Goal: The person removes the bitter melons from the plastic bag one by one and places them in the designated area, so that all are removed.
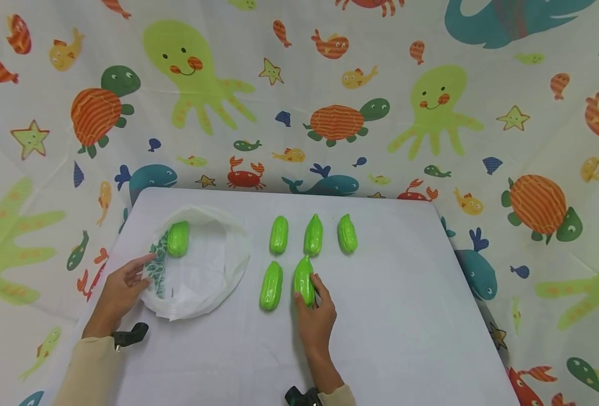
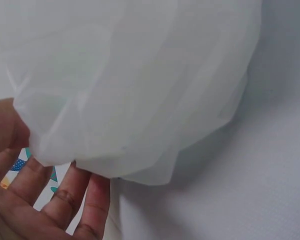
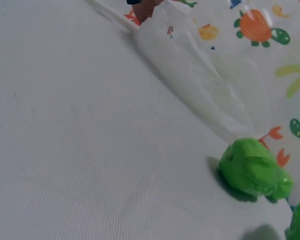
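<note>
On the left of the table stands a white, translucent plastic bag, its mouth held wide. My left hand pinches the bag's left rim; in the left wrist view the fingers lie along the edge of the plastic. Inside the bag lies one bright green, glossy gourd-like vegetable. My right hand grips another green gourd-like vegetable, thumb on its left side and fingers on its right. Just left of that lies a similar vegetable. The right hand's fingers are outside the right wrist view.
Behind the right hand lies a row of three more green vegetables. The table has a white cover. A cloth printed with sea animals hangs behind it and shows at both sides.
</note>
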